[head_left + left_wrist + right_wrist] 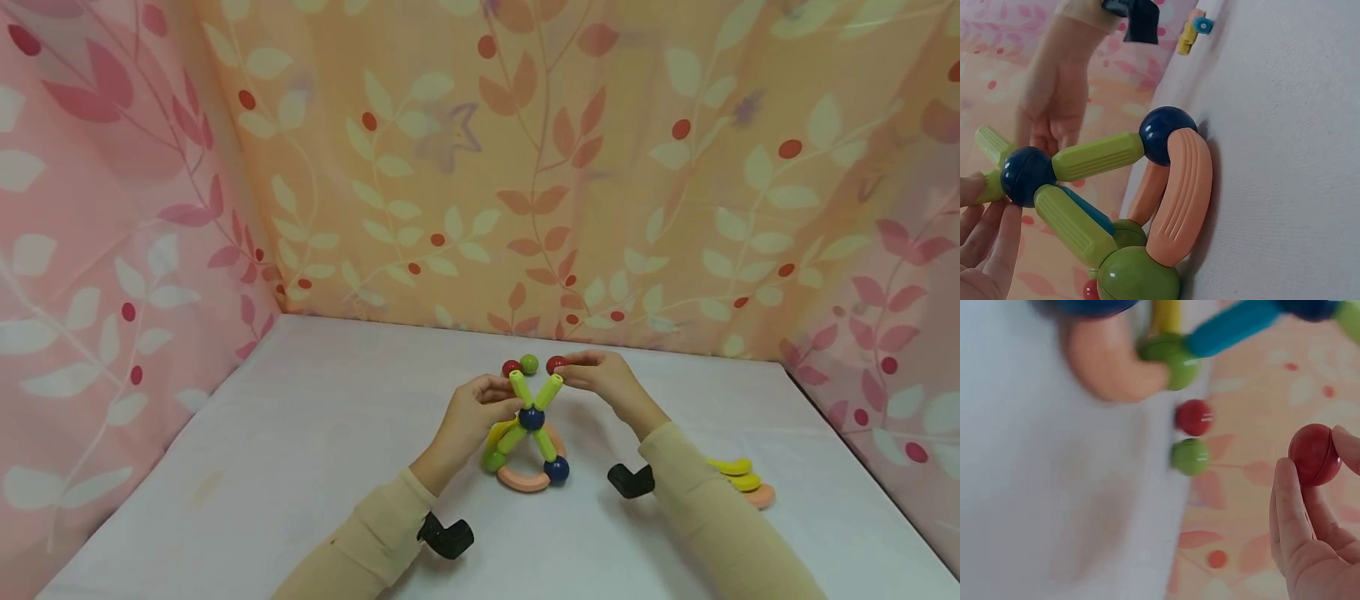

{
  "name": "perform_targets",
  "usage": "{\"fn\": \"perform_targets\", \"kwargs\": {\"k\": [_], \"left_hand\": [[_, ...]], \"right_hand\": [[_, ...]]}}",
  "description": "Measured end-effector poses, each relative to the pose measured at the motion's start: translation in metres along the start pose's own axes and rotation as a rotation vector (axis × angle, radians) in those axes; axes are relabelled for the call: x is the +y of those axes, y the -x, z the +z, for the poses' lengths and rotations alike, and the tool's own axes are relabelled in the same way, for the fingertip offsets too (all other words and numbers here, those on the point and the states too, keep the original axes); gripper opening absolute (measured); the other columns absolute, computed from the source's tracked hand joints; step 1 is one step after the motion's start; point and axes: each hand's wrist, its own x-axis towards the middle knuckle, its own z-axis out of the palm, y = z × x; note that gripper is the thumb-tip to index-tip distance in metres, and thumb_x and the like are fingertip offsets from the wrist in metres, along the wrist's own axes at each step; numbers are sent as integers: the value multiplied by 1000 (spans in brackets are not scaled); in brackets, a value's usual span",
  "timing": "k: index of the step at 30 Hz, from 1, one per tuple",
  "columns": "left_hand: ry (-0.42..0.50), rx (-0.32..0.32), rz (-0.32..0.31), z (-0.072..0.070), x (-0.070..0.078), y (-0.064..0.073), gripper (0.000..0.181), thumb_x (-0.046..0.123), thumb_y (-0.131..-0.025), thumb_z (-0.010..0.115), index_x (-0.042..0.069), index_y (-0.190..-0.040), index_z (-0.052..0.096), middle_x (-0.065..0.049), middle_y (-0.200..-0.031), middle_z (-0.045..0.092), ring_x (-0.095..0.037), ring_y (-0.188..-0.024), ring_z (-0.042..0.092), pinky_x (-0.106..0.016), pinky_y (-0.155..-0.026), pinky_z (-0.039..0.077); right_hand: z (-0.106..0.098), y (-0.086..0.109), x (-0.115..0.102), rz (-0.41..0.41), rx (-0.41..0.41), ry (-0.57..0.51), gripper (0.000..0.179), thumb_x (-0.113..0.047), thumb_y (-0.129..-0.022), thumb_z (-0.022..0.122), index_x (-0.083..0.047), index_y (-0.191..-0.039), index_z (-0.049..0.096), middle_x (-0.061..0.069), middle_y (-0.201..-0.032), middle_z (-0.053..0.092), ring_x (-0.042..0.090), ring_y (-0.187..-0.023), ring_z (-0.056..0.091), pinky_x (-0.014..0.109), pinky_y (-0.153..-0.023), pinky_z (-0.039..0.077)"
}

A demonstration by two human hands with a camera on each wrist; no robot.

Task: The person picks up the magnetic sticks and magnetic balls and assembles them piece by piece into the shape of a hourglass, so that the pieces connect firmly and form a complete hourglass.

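Note:
A toy frame of sticks and balls stands on the table, with an upper dark blue ball (pixel 532 418) where several lime green sticks meet. Two of these sticks point upward with bare ends. My left hand (pixel 477 421) pinches the upper left green stick (pixel 991 187) between thumb and fingers, close to that ball. Salmon curved pieces (pixel 1182 197), a green ball (pixel 1138 275) and another dark blue ball (pixel 557 470) form the base. A red ball (pixel 1315 455) is pinched between the thumb and fingertips of my right hand (pixel 606 385), just behind the upright sticks.
Behind the frame lie another red ball (pixel 512 367) and a loose green ball (pixel 529 364). Yellow curved pieces (pixel 738 473) and a salmon piece (pixel 762 497) lie on the right, partly behind the right sleeve. Floral cloth (pixel 525 167) encloses the table's back and sides.

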Motion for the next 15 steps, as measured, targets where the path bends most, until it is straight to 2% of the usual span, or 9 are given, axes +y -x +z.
{"fn": "perform_targets", "kwargs": {"k": [2, 5, 7, 12, 15], "left_hand": [[3, -1, 4, 0, 0, 0, 33, 16, -92, 72, 0, -119, 63, -15, -113, 69, -14, -97, 66, -30, -87, 60], [6, -2, 4, 0, 0, 1, 33, 16, -91, 72, 0, -119, 63, -15, -113, 69, -14, -96, 66, -30, -87, 60], [7, 0, 1, 0, 0, 0, 33, 17, -91, 72, 0, -118, 64, -15, -113, 69, -13, -96, 66, -29, -87, 60], [1, 2, 0, 0, 0, 1, 33, 17, -91, 72, 1, -119, 63, -14, -113, 69, -13, -95, 66, -29, -88, 60], [1, 2, -2, 1, -1, 0, 33, 17, -91, 72, 1, -119, 64, -14, -113, 69, -13, -95, 66, -29, -88, 60]], "right_hand": [[-6, 9, -5, -33, 1, -41, 52, -35, -92, 70, -1, -131, 60, 14, -129, 65, 13, -105, 69, 39, -107, 49], [-12, 21, -12, -98, -10, -114, 52, -33, -94, 69, 1, -132, 58, 13, -128, 64, 17, -108, 69, 29, -100, 53], [-15, 29, -17, -136, -16, -163, 51, -30, -95, 67, 3, -133, 56, 8, -123, 66, 15, -107, 69, 24, -95, 55], [-16, 46, -26, -175, -22, -252, 51, -25, -97, 66, 8, -133, 54, -5, -111, 68, 6, -98, 71, 22, -92, 56], [-15, 51, -28, -184, -28, -267, 51, -24, -96, 67, 9, -133, 54, -7, -110, 70, 7, -99, 71, 22, -91, 56]]}}
